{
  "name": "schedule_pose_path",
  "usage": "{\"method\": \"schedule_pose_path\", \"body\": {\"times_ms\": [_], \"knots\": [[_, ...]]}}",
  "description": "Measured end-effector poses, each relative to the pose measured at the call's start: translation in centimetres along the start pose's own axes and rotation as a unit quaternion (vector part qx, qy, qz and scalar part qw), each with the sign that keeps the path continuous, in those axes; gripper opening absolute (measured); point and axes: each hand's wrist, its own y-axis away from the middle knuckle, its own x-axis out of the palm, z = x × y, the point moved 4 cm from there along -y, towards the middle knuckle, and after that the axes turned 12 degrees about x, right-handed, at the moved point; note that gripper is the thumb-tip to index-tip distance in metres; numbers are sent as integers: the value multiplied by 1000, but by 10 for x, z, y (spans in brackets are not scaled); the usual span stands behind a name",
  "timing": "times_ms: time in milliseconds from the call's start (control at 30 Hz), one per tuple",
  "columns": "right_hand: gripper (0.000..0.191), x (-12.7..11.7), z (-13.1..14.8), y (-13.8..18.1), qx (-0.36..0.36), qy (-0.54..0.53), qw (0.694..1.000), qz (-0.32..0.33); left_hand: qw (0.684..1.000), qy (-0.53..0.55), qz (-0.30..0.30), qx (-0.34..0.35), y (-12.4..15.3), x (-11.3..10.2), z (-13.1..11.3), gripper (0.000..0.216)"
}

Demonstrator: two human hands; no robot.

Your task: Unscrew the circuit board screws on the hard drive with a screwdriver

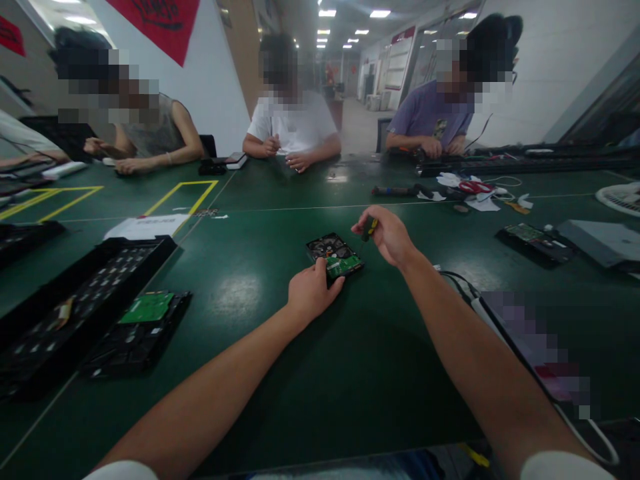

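Observation:
A hard drive [333, 247] with a green circuit board lies on the green table in front of me, board side up. My left hand [311, 291] grips its near left edge, thumb and fingers closed around it. In my right hand [389, 235] is a screwdriver [369, 228] with a black and yellow handle, its thin shaft pointing down at the right corner of the drive. Whether the tip touches a screw is too small to tell.
Further hard drives lie left [143, 327] and right [535, 243]. A long black tray [85, 300] stands at left. A cable and a phone-like object [530, 347] lie beside my right forearm. Three people sit across the table [270, 387]. Scraps and red-handled scissors [475, 187] are beyond.

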Motion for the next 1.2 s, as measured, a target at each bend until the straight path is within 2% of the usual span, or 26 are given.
{"method": "schedule_pose_path", "body": {"times_ms": [133,300,567,700,933,1200], "knots": [[36,5,0,2,33,-26,999,17,1000,8,10,-2,0,-1,0,55],[43,4,1,2,38,-22,999,12,1000,11,23,-13,0,-2,0,55],[27,-2,-1,-1,15,21,1000,-11,1000,8,17,-8,0,-1,0,56],[23,-1,-2,-1,11,6,1000,-17,1000,1,9,-3,0,-1,1,55],[26,8,1,6,48,-28,998,28,1000,5,11,-2,0,-1,1,56],[43,4,0,2,47,-8,998,37,1000,11,24,-14,0,-3,-1,54]]}}
